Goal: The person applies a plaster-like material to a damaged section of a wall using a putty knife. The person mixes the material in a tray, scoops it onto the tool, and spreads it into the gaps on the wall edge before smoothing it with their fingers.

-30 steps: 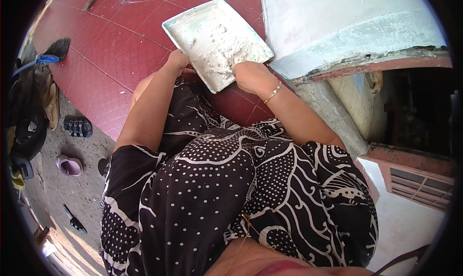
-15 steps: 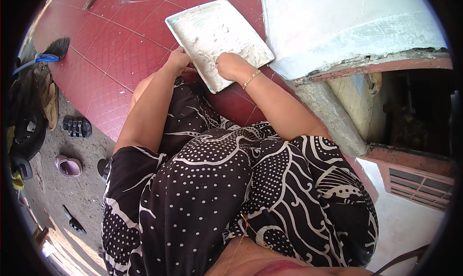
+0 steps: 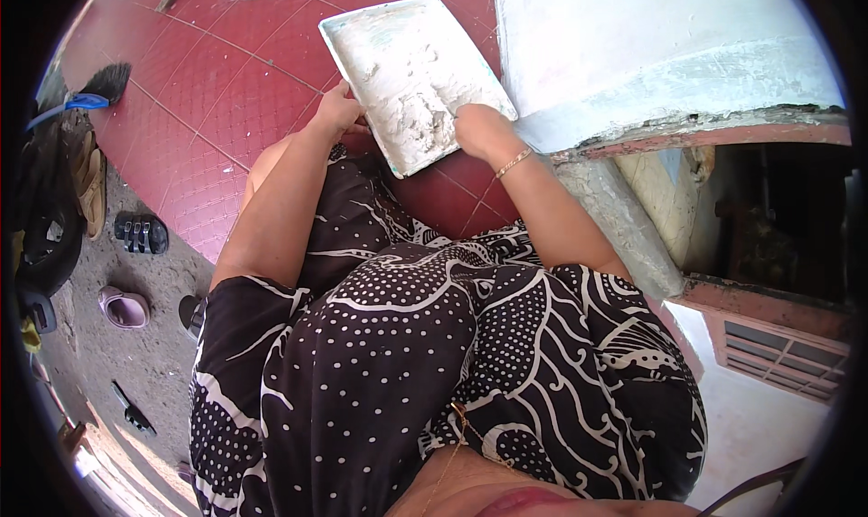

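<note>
Red tiled floor [image 3: 226, 92] is spreading under the upper part of the view, with a pale wall [image 3: 633, 29] standing on the right and a black-and-white patterned garment [image 3: 389, 363] covering the person's torso. Beyond the lap, a white rectangular tray [image 3: 380, 13] is lying straight ahead of the person, between the two hands. Its long axis is slanting, running from the near end at the right to the far end at the left. Inside, a lumpy off-white mix [image 3: 411, 110] is covering most of the base. The left hand [image 3: 340, 112] is grasping the tray by its left long side, around the middle. The right hand [image 3: 486, 135] is curling over the near edge, just beside the near right corner, so it is sitting closer to the mix, which is lying forward and to the left of its knuckles. Its fingertips are hiding from the camera, so I can't tell whether it is clenching anything. On that wrist, a thin gold bracelet [image 3: 514, 162] is circling the skin.
</note>
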A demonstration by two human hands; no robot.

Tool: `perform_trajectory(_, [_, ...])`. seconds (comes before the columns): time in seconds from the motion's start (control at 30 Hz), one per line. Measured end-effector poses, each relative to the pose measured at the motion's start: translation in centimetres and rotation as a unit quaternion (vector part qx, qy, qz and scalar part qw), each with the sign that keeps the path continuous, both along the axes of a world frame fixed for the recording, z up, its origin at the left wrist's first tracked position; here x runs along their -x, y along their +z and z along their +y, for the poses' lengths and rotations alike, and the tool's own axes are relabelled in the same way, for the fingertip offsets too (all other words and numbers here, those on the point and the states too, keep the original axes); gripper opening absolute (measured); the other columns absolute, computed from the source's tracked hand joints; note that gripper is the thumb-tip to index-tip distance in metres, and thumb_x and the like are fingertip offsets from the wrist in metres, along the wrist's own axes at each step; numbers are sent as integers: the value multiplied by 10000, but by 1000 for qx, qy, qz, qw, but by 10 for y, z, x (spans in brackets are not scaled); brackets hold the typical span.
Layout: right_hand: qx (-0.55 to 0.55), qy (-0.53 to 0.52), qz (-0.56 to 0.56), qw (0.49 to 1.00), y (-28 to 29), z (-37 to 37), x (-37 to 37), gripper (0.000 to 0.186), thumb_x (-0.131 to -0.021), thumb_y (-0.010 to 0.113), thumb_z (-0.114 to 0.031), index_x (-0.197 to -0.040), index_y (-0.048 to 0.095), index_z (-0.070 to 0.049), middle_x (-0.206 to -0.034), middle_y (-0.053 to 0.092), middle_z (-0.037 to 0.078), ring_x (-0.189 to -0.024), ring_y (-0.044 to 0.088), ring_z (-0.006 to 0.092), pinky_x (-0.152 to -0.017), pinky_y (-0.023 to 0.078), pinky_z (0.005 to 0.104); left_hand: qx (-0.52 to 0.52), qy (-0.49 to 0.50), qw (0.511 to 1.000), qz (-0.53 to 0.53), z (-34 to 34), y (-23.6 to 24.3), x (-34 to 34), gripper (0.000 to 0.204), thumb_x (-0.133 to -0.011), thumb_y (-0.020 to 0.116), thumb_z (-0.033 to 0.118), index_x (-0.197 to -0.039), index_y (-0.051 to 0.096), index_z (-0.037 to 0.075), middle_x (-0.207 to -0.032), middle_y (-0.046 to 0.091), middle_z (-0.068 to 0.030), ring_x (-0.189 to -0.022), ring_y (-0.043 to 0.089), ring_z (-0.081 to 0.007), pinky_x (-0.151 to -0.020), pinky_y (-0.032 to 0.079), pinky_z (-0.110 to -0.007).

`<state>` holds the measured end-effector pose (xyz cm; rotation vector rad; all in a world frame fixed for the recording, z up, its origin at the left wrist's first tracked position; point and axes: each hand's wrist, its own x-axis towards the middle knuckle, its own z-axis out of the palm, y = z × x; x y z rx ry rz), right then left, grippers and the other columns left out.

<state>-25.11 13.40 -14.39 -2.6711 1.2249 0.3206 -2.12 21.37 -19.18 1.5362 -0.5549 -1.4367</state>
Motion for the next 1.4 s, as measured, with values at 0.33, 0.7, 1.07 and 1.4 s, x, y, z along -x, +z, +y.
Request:
perform_trajectory(0.33, [-43,-131,-60,989,11,-34,10,248,-860,436,-179,-853,576,26,-648,584,168,-462,565,267,-519,497,383,-9,0,1000,-7,1,-3,-3,617,-805,467,-64,-1372,308,120,-1192,508,-162,-971,576,-271,-743,522,-411])
perform_trajectory(0.7, [-245,-135,-107,954,27,13,-19,266,-883,466,-205,-909,571,38,-581,536,108,-410,523,183,-361,441,305,-8,-10,1000,-11,2,-19,-9,580,-819,461,-53,-1354,316,119,-1071,562,-139,-817,613,-237,-701,532,-390])
perform_trajectory(1.07, [-261,-137,-83,952,43,-43,-28,254,-885,491,-205,-906,601,23,-608,556,86,-420,514,169,-400,449,302,-11,-1,1000,-24,9,3,-6,649,-803,475,-76,-1393,237,57,-1069,564,-168,-827,622,-247,-611,540,-347])
perform_trajectory(1.4, [91,-13,101,991,39,-99,-88,275,-806,456,-129,-950,674,-44,-998,644,174,-920,633,301,-787,487,399,-5,6,1000,-21,0,1,-2,598,-775,481,-87,-1333,341,76,-969,586,-147,-719,627,-223,-581,547,-348])
